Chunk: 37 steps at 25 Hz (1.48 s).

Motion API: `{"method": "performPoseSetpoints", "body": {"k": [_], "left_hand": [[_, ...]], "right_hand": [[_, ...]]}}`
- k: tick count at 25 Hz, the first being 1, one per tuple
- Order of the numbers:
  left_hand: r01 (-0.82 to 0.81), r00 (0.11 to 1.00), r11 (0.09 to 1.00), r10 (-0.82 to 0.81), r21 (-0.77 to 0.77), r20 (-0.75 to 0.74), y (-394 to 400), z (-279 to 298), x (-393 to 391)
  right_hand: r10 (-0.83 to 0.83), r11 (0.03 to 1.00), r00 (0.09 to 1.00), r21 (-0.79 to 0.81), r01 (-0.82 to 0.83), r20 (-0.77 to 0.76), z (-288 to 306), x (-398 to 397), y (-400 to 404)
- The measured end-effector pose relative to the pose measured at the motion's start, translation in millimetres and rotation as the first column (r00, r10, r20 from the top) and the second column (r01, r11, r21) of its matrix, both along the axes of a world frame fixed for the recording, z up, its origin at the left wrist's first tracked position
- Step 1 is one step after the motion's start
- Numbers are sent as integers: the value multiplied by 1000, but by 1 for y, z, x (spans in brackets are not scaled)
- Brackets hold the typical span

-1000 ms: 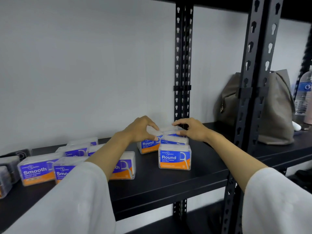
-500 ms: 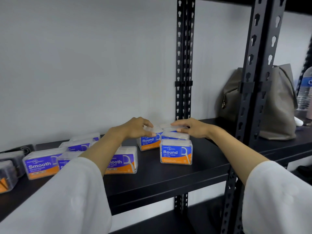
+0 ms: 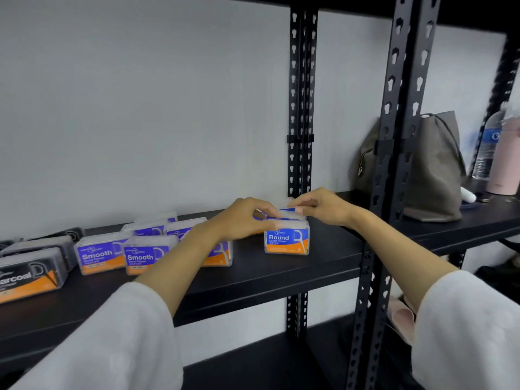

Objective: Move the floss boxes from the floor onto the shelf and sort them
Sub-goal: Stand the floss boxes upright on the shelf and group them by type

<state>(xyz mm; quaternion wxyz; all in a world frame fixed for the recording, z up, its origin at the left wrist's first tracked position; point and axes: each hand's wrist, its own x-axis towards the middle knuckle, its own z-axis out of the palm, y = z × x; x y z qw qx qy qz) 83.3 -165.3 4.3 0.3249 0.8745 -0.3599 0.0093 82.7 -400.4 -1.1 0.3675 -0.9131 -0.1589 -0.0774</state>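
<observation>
Blue-and-orange "Round" floss boxes stand on the black shelf (image 3: 281, 277). The front Round box (image 3: 287, 241) stands free. Just behind it my left hand (image 3: 243, 219) curls over another Round box, which it almost hides. My right hand (image 3: 322, 207) pinches the top of a rear Round box (image 3: 289, 211). The two hands nearly touch. Purple "Smooth" boxes (image 3: 101, 254) sit in a group to the left, partly behind my left forearm. Dark "Charcoal" boxes (image 3: 28, 274) lie at the far left.
A black upright post (image 3: 391, 136) crosses in front of my right forearm; another post (image 3: 301, 108) stands at the back. A grey bag (image 3: 433, 170), a water bottle (image 3: 488, 142) and a pink flask (image 3: 506, 164) occupy the shelf to the right.
My left hand has slid right and now covers the left Round box; the hands are closer together. The view has swung slightly left, bringing the Charcoal boxes into sight.
</observation>
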Motion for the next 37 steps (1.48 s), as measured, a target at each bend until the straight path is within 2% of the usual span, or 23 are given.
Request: {"method": "performPoseSetpoints", "body": {"k": [5, 8, 13, 15, 19, 28, 32, 37], "left_hand": [[-25, 993, 993, 11, 114, 119, 0, -6, -8], [-55, 990, 988, 36, 146, 133, 10, -4, -7], [-244, 948, 926, 165, 288, 273, 21, 0, -3], [-278, 935, 916, 190, 289, 298, 20, -1, -2], [-247, 949, 949, 197, 193, 244, 17, -2, -1], [-329, 922, 922, 267, 203, 282, 8, -4, 15], [-311, 939, 936, 275, 167, 206, 9, -4, 26], [-217, 974, 968, 207, 124, 90, 17, 3, 43]], "right_hand": [[-46, 997, 999, -66, 46, -1, -6, -8, 4], [-68, 995, 998, -72, 68, 7, -5, -7, 2], [-165, 973, 984, -155, 173, 68, -5, -8, -12], [-174, 968, 980, -165, 187, 93, -7, -11, -15], [-160, 983, 980, -76, 170, 122, -12, -15, -10], [-163, 987, 977, 9, 163, 136, -23, -4, -4], [-153, 988, 981, 50, 148, 123, -26, 3, -2], [-100, 995, 986, 43, 95, 132, -13, 14, 0]]}}
